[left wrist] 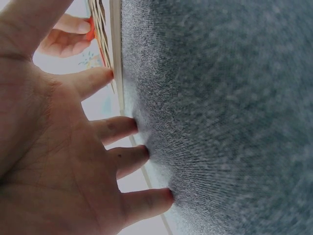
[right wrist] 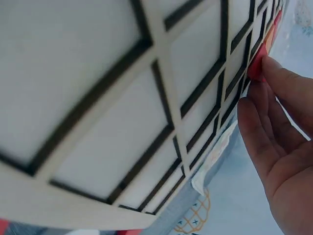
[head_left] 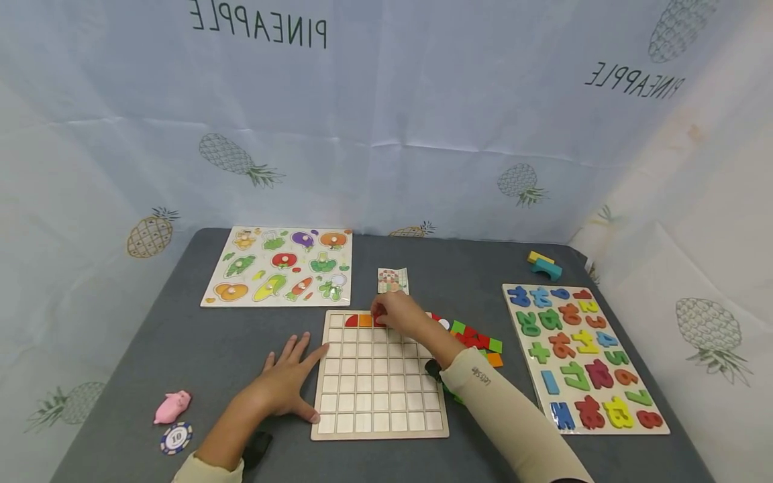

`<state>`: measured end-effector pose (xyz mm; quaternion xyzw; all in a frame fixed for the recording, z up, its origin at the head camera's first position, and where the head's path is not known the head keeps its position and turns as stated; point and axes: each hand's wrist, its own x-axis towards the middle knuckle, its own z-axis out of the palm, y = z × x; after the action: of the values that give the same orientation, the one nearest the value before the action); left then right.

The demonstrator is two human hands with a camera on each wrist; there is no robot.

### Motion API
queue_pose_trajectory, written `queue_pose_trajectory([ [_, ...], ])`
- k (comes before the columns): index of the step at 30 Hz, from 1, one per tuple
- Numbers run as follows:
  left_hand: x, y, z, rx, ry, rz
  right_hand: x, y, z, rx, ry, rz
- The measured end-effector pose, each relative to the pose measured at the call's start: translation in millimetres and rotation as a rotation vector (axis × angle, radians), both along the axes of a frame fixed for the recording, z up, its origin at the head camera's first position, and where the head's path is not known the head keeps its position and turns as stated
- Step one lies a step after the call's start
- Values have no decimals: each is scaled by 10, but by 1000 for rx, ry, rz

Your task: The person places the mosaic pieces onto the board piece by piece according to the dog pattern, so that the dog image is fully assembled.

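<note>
A wooden grid board [head_left: 364, 384] lies in the middle of the table, most of its square cells bare. In its far row sit a red quarter-round tile [head_left: 352, 321] and an orange square tile [head_left: 365, 320]. Just right of these, my right hand [head_left: 400, 312] pinches a red tile [right wrist: 256, 67] between thumb and fingers, at a far-row cell. My left hand [head_left: 279, 387] lies spread at the board's left side, thumb and index fingertip at its edge, the other fingertips on the dark tabletop. A small printed pattern card [head_left: 392, 278] stands out beyond the board, partly behind my right hand.
Loose red, green and orange tiles [head_left: 495, 345] lie right of the board, partly under my right forearm. A vegetable puzzle [head_left: 278, 275] is at back left, a character puzzle [head_left: 582, 365] at right. Toy blocks [head_left: 547, 269], a pink pig [head_left: 172, 407] and a chip [head_left: 176, 438] lie farther out.
</note>
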<state>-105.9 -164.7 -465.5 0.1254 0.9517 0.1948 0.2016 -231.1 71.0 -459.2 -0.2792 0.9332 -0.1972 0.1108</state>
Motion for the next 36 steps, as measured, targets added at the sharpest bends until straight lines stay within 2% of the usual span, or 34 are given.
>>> queue_pose_trajectory([
  [5,-2,8,12,1,-3,1,38,-16,7,82,73,35],
  [11,-2,11,9,5,2,3,140,45,41,129,213,154],
  [13,-2,11,-3,5,2,5,154,108,50,79,182,199],
  [15,-2,10,-15,4,2,6,155,202,63,4,105,210],
  [17,0,8,-21,3,2,6,137,316,76,-66,24,183],
  [19,1,4,-22,4,5,2,120,449,93,-109,-26,116],
  [23,0,-8,-11,7,10,-10,92,708,126,-105,-45,-34],
  [25,-2,-14,-9,8,11,-13,86,829,132,-95,-48,-78],
  [31,-8,-18,-17,15,8,-12,93,1119,111,-57,-57,-108],
  [36,-6,-16,-26,17,5,-15,118,1247,93,-38,-68,-165],
])
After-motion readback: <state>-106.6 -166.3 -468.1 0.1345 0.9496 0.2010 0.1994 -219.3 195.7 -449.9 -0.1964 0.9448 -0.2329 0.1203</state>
